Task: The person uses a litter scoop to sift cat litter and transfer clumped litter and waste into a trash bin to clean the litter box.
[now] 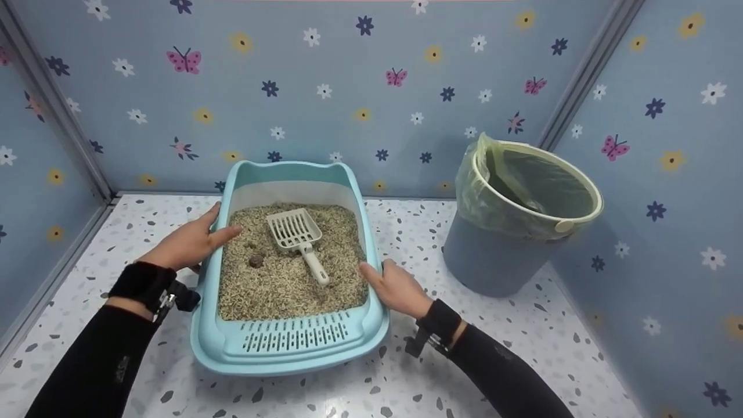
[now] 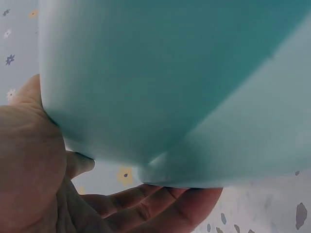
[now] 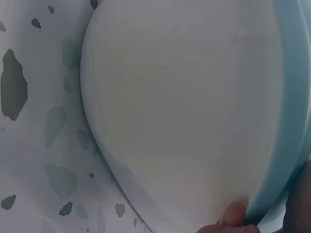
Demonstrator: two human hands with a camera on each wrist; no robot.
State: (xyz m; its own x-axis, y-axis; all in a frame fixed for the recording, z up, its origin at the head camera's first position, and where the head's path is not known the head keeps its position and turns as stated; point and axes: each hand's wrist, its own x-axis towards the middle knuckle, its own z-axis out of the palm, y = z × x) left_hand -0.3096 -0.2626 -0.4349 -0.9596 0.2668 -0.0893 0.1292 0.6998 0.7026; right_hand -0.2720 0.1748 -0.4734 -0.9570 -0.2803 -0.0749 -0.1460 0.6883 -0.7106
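A blue litter box point(image 1: 290, 366) with paler lower walls stands on the speckled surface, filled with tan granular litter point(image 1: 261, 299). On the litter lies a beige slotted scoop point(image 1: 314, 264), its handle toward the front right. A small dark brown clump point(image 1: 256, 260) sits left of it. My left hand point(image 1: 188, 239) grips the box's left side, thumb over the rim; in the left wrist view its fingers point(image 2: 189, 208) curl beneath the box's lower edge. At the right side my right hand point(image 1: 401, 288) holds the rim with thumb on top; fingertips point(image 3: 235, 213) show under the rim.
Right of the box stands a grey-blue bin point(image 1: 493, 255) with a cream rim and a pale green bag liner point(image 1: 473, 191). Flower-patterned panels point(image 1: 348, 116) enclose the back and both sides. White speckled flooring point(image 1: 418, 232) lies between box and bin.
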